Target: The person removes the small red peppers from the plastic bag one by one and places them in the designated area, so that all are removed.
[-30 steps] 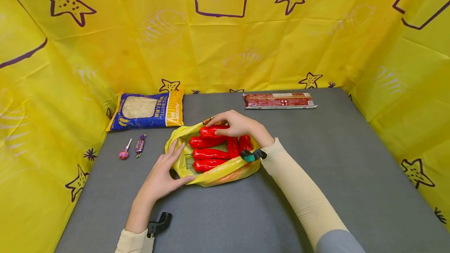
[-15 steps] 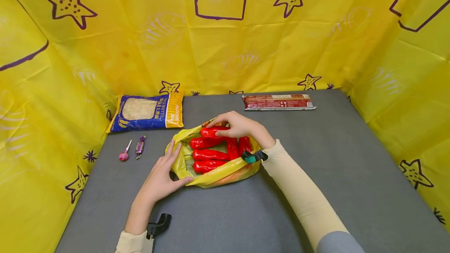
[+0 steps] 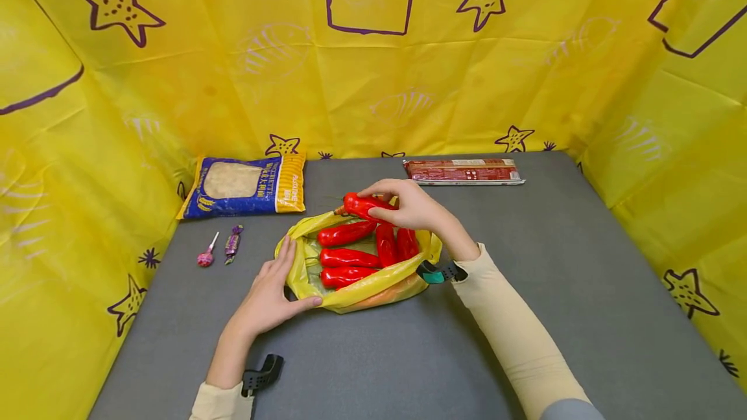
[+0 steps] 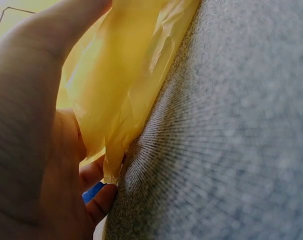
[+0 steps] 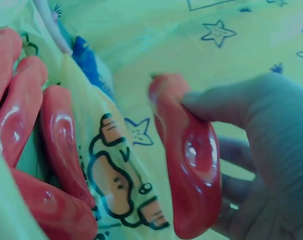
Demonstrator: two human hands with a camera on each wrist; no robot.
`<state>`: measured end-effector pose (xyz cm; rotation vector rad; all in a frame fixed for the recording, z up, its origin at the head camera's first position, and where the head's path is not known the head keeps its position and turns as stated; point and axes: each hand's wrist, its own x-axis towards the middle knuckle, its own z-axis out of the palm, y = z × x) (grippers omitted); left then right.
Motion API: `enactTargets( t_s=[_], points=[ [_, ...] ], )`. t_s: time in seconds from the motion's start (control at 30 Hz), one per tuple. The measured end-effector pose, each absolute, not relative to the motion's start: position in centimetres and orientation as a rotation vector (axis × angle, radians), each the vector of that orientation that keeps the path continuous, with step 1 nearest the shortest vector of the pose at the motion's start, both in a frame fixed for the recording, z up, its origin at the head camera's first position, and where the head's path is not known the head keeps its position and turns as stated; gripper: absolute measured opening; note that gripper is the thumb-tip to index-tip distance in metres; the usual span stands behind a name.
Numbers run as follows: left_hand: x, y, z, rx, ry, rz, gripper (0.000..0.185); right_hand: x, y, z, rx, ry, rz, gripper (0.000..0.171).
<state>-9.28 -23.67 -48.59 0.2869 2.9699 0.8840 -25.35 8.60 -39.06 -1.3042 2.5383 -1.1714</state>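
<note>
The right hand [image 3: 411, 206] has a red pepper [image 3: 358, 205] in its grip at the far rim of the yellow bag [image 3: 373, 291]; the left hand [image 3: 268, 293], fingers extended, touches the bag's left side; too loose a pinch could drop the slick pepper

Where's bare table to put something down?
The grey table is bare right of the right sleeve, nearer than the red packet; also between that and the left sleeve, in front of the yellow bag. Crowded: far left, pasta packet, lollipop, wrapped candy; inside the bag, red peppers.
</note>
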Motion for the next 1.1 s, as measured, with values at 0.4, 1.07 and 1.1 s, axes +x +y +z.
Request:
enactTargets(
  t_s=[0.4,1.07,1.1],
  points=[
    [-9.3,-23.6,-48.7,0.275,2.947,0.884,0.132,-24.6,14.4,-41.3,-0.607,2.887,-1.661,0.039],
    [-9.1,-23.4,-48.4,0.258,2.953,0.887,0.131,-24.5,18.9,-48.6,0.290,3.022,-1.696,0.037],
    [-9.2,-23.4,-48.4,0.260,2.955,0.885,0.131,-24.5,18.9,-48.8,0.292,3.027,-1.706,0.037]
  ],
)
